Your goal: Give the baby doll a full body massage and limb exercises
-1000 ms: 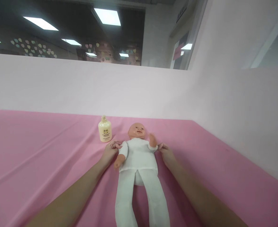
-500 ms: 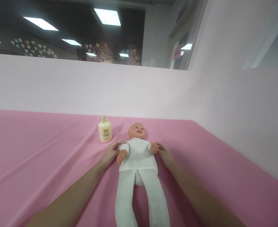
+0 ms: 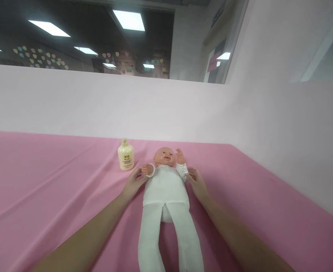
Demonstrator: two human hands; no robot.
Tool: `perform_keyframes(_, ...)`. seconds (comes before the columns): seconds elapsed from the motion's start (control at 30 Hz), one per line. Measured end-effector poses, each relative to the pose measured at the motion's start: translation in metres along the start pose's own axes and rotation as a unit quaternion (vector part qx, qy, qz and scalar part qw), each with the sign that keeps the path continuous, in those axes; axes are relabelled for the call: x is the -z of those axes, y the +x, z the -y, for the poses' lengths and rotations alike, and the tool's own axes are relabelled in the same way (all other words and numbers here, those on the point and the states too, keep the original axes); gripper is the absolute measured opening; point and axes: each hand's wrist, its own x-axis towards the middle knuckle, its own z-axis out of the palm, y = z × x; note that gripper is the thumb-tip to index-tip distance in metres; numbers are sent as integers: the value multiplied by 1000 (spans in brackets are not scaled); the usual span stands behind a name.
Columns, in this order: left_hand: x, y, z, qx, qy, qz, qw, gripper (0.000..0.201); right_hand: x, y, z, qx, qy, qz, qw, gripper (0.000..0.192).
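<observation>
A baby doll (image 3: 166,185) with white clothes lies on its back on the pink sheet, its head away from me. My left hand (image 3: 134,182) is closed around the doll's arm on the left, thumb and fingers near its wrist. The doll's fist there points up and inward. On the other side, my right hand (image 3: 196,182) pinches the sleeve of the doll's raised arm near the elbow. That arm's small hand stands up beside the doll's head (image 3: 164,156). Some of my fingertips are hidden behind the doll's arms.
A cream-coloured bottle (image 3: 126,155) with a dark printed label stands upright left of the doll's head. The pink sheet (image 3: 55,181) has a few creases. A white wall (image 3: 104,105) rises behind, with a window above it, and another wall (image 3: 291,143) borders the right.
Both of the doll's arms have been bent upward, the right-side one until its hand is by the head. My hands have shifted only slightly. The bottle has not moved.
</observation>
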Motion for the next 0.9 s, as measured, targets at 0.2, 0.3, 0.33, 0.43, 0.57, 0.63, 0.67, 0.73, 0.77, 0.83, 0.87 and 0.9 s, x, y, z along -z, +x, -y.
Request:
perform_keyframes(0.2, 1, 3, 4, -18, 30, -15, 999, 44, 0, 1, -9, -12, -7, -20, 1000, 47)
perform_keyframes(0.3, 0, 2, 3, -22, 46, -65, 997, 37, 0, 0, -9, -15, -20, -19, 1000, 47)
perform_keyframes(0.33, 0, 1, 2, -21, 55, -73, 996, 35, 0, 0, -9, -16, -25, -18, 999, 47)
perform_keyframes(0.43, -2, -2, -2, -28, 91, -78, 992, 29, -1, -1, -7, -17, -38, -15, 999, 47)
perform_keyframes(0.57, -1, -3, -3, -104, 144, -62, 982, 13, -1, -2, -4, -19, -52, 2, 998, 48)
perform_keyframes(0.63, 1, -1, -2, -122, 154, -37, 980, 14, -1, -3, -2, -25, -66, 13, 997, 50)
perform_keyframes(0.67, 1, -1, 0, -121, 157, -28, 980, 16, -1, -4, -1, -26, -72, 19, 997, 51)
perform_keyframes(0.73, 2, 0, 3, -109, 160, -22, 981, 21, -1, -5, -1, -27, -80, 31, 996, 54)
perform_keyframes(0.77, 2, 1, 5, -102, 159, -21, 982, 23, -1, -5, -1, -26, -82, 35, 996, 54)
perform_keyframes(0.83, 2, 2, 8, -86, 154, -19, 984, 28, 0, -5, -1, -24, -84, 39, 995, 56)
perform_keyframes(0.87, 3, 2, 10, -77, 151, -19, 985, 30, 0, -4, -2, -24, -82, 39, 996, 56)
perform_keyframes(0.9, 3, 3, 12, -69, 148, -20, 986, 33, 0, -4, -4, -23, -77, 38, 996, 58)
